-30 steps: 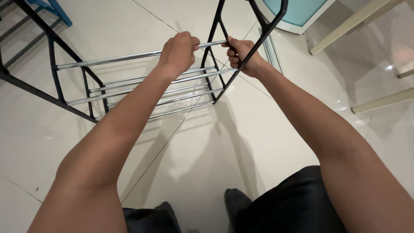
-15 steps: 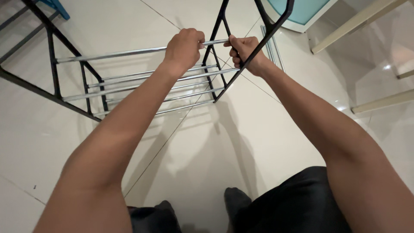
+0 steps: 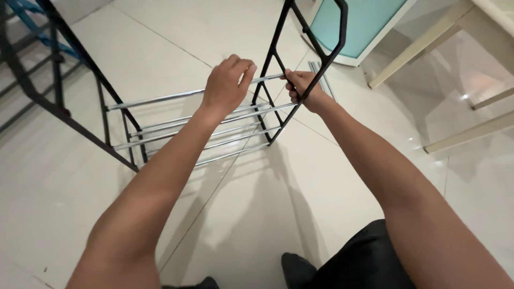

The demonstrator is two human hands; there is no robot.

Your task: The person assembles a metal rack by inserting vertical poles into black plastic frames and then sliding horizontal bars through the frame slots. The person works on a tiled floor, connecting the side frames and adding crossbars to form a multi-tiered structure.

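Observation:
A shelf rack lies on the white tile floor, with black side frames and chrome rods. My left hand (image 3: 227, 85) rests on the top chrome rod (image 3: 155, 99) near its right end, its fingers stretched out over the rod rather than curled around it. My right hand (image 3: 302, 88) is closed around a bar of the right black side frame (image 3: 316, 51), just where the top rod meets it. The left side frame (image 3: 101, 107) stands at the far ends of the rods. Several lower rods (image 3: 214, 134) span between the two frames.
A few loose chrome rods (image 3: 321, 80) lie on the floor behind the right frame. A teal panel in a white border (image 3: 364, 21) leans at the back. Cream table legs (image 3: 417, 51) stand to the right. Blue and dark railings (image 3: 27, 37) fill the top left.
My left hand's fingers have loosened from a closed grip on the top rod to lying straight over it. The view has shifted, so the rack sits lower and further right in the frame.

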